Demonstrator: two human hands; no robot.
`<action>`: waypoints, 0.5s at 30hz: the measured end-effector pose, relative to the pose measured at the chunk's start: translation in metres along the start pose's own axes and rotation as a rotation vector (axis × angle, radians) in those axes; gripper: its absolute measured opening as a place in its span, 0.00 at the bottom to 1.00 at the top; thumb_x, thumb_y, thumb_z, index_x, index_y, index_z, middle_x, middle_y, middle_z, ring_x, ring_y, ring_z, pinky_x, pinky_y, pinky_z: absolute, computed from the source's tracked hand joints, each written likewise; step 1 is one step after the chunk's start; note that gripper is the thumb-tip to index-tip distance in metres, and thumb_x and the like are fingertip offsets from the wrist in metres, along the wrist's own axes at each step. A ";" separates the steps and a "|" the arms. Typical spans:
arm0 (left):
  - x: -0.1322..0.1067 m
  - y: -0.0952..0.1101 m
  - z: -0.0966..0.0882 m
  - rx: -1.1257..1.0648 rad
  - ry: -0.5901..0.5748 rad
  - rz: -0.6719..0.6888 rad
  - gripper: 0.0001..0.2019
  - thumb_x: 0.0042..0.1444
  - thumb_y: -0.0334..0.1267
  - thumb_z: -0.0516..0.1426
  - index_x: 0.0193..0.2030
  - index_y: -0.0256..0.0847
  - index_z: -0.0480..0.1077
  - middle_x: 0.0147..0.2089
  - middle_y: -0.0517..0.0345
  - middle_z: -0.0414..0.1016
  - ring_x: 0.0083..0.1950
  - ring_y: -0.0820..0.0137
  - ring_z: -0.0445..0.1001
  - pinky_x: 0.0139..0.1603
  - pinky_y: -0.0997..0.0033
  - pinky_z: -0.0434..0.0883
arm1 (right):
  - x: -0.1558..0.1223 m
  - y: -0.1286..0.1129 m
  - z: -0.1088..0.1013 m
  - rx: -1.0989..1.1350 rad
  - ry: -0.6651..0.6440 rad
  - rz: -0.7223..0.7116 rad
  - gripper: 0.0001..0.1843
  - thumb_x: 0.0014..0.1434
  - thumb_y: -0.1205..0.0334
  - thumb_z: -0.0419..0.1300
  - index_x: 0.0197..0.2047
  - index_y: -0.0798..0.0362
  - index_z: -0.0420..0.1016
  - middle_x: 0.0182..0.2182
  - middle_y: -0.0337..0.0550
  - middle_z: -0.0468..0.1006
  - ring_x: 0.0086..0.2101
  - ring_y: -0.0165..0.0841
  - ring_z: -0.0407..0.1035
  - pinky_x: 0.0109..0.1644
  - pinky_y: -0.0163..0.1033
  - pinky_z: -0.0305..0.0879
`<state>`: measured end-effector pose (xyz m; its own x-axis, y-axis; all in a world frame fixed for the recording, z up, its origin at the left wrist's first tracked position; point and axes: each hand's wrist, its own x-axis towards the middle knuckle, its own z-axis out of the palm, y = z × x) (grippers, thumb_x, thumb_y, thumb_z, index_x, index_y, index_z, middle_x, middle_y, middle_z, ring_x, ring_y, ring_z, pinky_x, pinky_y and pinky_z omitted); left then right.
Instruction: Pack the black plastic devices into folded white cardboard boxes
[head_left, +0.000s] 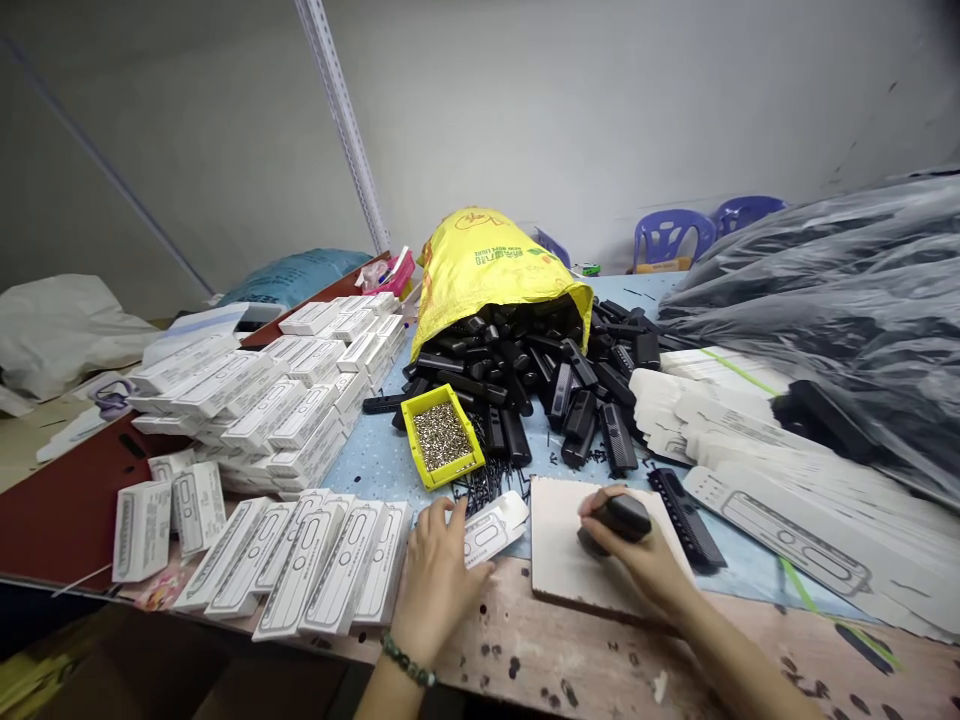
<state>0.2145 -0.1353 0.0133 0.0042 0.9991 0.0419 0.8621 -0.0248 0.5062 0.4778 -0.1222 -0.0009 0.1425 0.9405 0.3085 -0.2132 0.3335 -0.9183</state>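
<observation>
My left hand point(439, 565), with a beaded bracelet at the wrist, grips the near end of a small white carton point(491, 530), thumb on one side and fingers on the other. The carton's far end appears to have its flap open. Over a white board point(559, 535), my right hand point(645, 560) is closed around a smooth black plastic piece point(624, 515); part of the piece is hidden by the fingers. Just right of the board lies a long black part with slots point(686, 520).
Printed white cartons point(337, 565) stand in rows and stacks at left. A yellow tray point(471, 463) holds small metal pieces; loose dark screws point(486, 487) lie beside it. Black parts spill from a yellow sack point(480, 265). Flat unfolded cartons point(795, 530) and grey plastic sheeting point(840, 290) are at right.
</observation>
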 end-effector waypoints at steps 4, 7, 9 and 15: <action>0.007 -0.008 -0.002 0.237 0.031 0.102 0.19 0.48 0.34 0.59 0.49 0.39 0.70 0.60 0.46 0.63 0.64 0.52 0.59 0.64 0.47 0.59 | 0.008 0.019 0.009 0.165 0.116 0.305 0.17 0.46 0.59 0.73 0.34 0.53 0.71 0.31 0.38 0.73 0.32 0.28 0.67 0.37 0.33 0.66; 0.004 0.006 -0.006 0.183 0.062 0.133 0.19 0.51 0.37 0.56 0.50 0.37 0.66 0.58 0.44 0.66 0.61 0.55 0.64 0.61 0.52 0.65 | 0.019 0.004 0.031 0.551 0.339 0.391 0.21 0.46 0.54 0.72 0.40 0.50 0.70 0.36 0.37 0.74 0.36 0.29 0.70 0.44 0.37 0.71; 0.000 0.017 -0.008 0.122 0.004 0.104 0.19 0.50 0.35 0.54 0.51 0.37 0.63 0.49 0.46 0.71 0.52 0.58 0.71 0.51 0.56 0.71 | 0.025 -0.010 0.049 0.706 0.364 0.428 0.22 0.47 0.53 0.71 0.42 0.50 0.70 0.38 0.38 0.75 0.39 0.30 0.71 0.47 0.39 0.72; -0.007 0.029 -0.007 -0.074 0.081 0.104 0.30 0.49 0.35 0.57 0.61 0.46 0.58 0.56 0.53 0.70 0.57 0.60 0.70 0.56 0.57 0.70 | 0.038 -0.020 0.088 0.448 0.201 0.229 0.40 0.46 0.58 0.73 0.58 0.45 0.58 0.40 0.40 0.77 0.40 0.34 0.76 0.45 0.40 0.73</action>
<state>0.2359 -0.1435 0.0338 0.0485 0.9850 0.1653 0.8196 -0.1338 0.5571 0.4027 -0.0868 0.0507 0.2166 0.9761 0.0189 -0.6457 0.1577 -0.7471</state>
